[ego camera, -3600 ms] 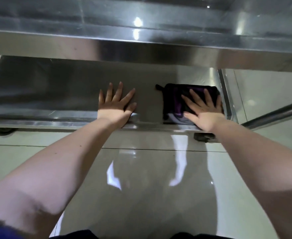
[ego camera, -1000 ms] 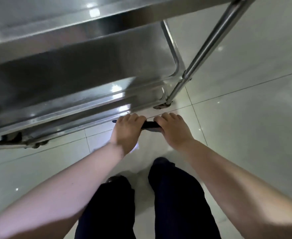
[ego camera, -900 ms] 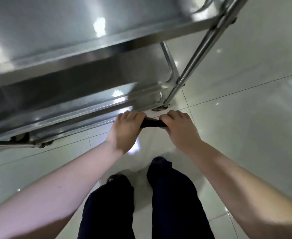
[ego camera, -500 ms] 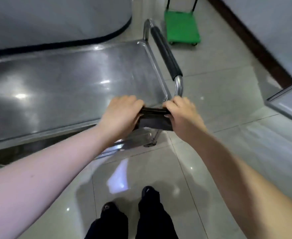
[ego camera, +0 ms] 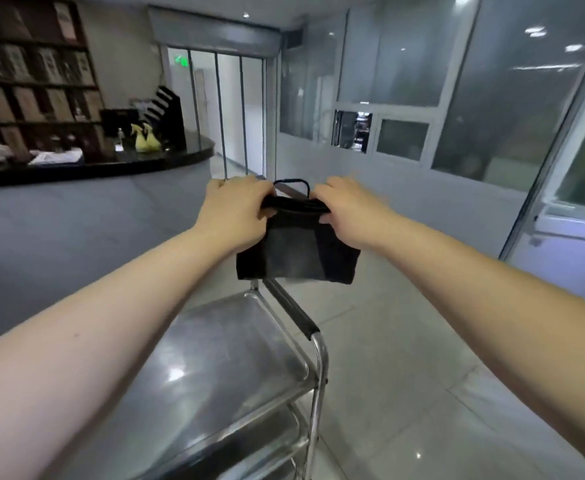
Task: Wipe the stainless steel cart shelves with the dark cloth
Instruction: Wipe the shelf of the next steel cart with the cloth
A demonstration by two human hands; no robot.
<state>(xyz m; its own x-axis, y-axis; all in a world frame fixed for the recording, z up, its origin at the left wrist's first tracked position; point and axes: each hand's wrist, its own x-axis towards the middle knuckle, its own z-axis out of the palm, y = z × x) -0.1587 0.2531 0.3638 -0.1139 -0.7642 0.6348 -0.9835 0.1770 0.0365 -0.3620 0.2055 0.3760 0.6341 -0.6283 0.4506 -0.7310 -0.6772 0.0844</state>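
Fingers (ego camera: 249, 190) of the left hand (ego camera: 230, 216) were curled over the top fold of the dark cloth (ego camera: 298, 254), thumb pressed against its near face. The right hand (ego camera: 351, 214) pinched the same fold the same way at the cloth's 3 o'clock end. Neither hand held anything else.

The cloth was in the air, touching no shelf, above the far end of the cart. Its folded top edge was bunched between the two hands and the rest hung free.

Judgement: the two-handed hold at the top edge looked like refolding or opening out, to bring a fresh face forward before more wiping.

Long axis ran 9 to 3 o'clock. The free lower edge pointed to 6 o'clock, at the top shelf (ego camera: 215, 375). A small loop (ego camera: 291, 182) stood up at 12 o'clock. The cart handle (ego camera: 293, 315) lay just under the cloth, running toward 5 o'clock.
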